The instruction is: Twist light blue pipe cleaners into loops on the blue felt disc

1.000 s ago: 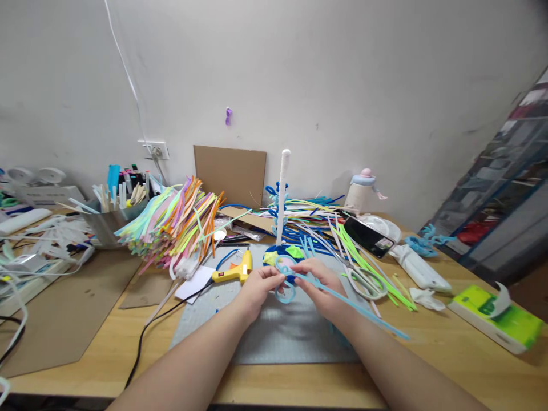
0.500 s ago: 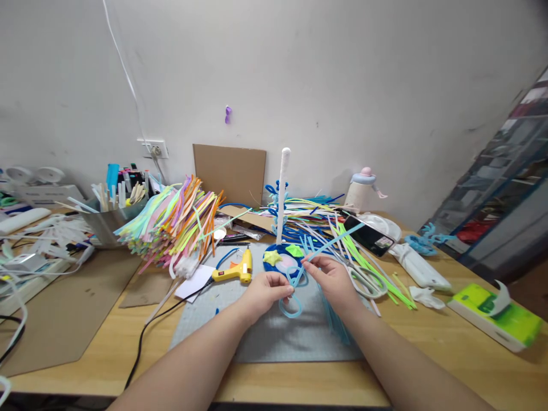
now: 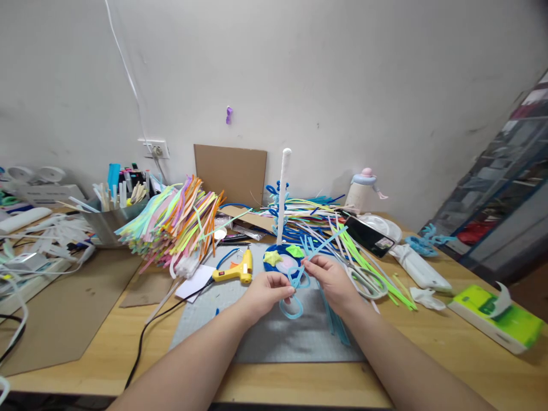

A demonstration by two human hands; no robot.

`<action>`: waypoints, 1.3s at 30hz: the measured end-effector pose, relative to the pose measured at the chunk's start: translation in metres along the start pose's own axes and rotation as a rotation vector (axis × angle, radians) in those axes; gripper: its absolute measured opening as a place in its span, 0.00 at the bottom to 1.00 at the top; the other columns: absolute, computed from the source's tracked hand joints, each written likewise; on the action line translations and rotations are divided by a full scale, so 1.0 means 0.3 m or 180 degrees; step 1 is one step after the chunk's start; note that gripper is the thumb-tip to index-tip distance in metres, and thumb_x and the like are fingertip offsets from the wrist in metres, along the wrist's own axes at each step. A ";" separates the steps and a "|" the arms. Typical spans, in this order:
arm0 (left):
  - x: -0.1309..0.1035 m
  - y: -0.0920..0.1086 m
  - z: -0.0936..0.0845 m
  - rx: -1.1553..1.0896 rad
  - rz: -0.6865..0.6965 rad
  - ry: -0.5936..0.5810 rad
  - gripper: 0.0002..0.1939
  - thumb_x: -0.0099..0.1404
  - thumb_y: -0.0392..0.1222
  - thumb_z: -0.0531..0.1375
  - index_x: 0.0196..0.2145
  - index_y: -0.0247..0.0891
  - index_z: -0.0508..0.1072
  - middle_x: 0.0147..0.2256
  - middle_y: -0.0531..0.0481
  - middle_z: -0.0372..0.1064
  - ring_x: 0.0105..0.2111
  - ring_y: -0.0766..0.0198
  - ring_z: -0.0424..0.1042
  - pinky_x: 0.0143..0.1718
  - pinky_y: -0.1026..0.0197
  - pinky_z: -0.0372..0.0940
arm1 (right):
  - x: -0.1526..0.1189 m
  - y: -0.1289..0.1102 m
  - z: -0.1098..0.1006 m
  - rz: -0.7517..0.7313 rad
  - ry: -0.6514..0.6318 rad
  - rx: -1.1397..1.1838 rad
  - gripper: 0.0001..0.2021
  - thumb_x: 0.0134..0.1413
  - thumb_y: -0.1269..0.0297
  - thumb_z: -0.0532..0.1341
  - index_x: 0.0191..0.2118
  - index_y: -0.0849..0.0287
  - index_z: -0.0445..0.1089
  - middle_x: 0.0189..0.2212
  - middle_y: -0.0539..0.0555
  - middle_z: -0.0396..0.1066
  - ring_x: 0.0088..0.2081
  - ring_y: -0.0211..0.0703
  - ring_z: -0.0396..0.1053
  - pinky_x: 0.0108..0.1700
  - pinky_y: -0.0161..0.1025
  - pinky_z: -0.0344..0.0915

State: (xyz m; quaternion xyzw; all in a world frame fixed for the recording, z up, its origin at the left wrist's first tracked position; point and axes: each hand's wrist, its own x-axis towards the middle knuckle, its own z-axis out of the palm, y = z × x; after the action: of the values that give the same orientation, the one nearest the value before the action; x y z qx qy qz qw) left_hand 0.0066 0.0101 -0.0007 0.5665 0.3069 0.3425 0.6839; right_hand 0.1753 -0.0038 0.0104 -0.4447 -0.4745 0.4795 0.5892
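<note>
Between my hands is a light blue pipe cleaner (image 3: 291,309) bent into several loops. My left hand (image 3: 270,292) pinches it near the middle of the loops. A straight part of it runs up to the right from the fingertips of my right hand (image 3: 326,275), which are closed on it. Just behind stands a white upright stick (image 3: 283,194) on a round dark blue base with green and yellow stars (image 3: 273,258). More light blue pipe cleaners (image 3: 336,319) lie beneath my right hand on the grey cutting mat (image 3: 274,348).
To the left lie a yellow glue gun (image 3: 235,273) with a black cord and a large pastel pipe cleaner bundle (image 3: 171,222). Scissors (image 3: 367,282), a black phone (image 3: 369,235), a white bottle (image 3: 359,191) and a green tissue pack (image 3: 496,314) are on the right.
The straight end of the light blue pipe cleaner has swung a little and reaches less far to the right. Both hands keep their grip, almost in the same place.
</note>
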 end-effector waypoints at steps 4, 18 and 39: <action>0.002 0.000 0.003 0.0059 0.0002 0.0102 0.15 0.43 0.47 0.66 0.21 0.32 0.68 0.17 0.54 0.65 0.18 0.71 0.63 0.24 0.67 0.57 | 0.004 0.005 -0.004 0.0039 -0.0050 -0.0016 0.14 0.41 0.55 0.64 0.20 0.61 0.65 0.18 0.47 0.62 0.24 0.35 0.58 0.30 0.36 0.55; 0.004 0.000 0.004 0.0063 -0.0012 0.0205 0.16 0.42 0.48 0.66 0.20 0.32 0.68 0.17 0.53 0.65 0.18 0.70 0.63 0.24 0.66 0.57 | 0.002 0.005 -0.004 0.0039 -0.0043 -0.0116 0.15 0.41 0.53 0.63 0.21 0.60 0.64 0.18 0.47 0.63 0.23 0.35 0.59 0.29 0.35 0.55; -0.005 -0.012 0.007 0.1075 0.0408 0.0411 0.10 0.51 0.44 0.60 0.22 0.34 0.68 0.20 0.52 0.65 0.21 0.68 0.64 0.25 0.66 0.58 | -0.016 0.006 0.020 0.0617 0.0037 0.0723 0.14 0.39 0.60 0.65 0.32 0.57 0.62 0.24 0.48 0.69 0.25 0.38 0.66 0.29 0.36 0.59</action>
State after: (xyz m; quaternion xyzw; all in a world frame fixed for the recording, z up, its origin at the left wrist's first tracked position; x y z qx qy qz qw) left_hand 0.0080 0.0073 -0.0037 0.6684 0.3665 0.3646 0.5347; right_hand 0.1686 -0.0079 0.0091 -0.4216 -0.3686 0.5822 0.5894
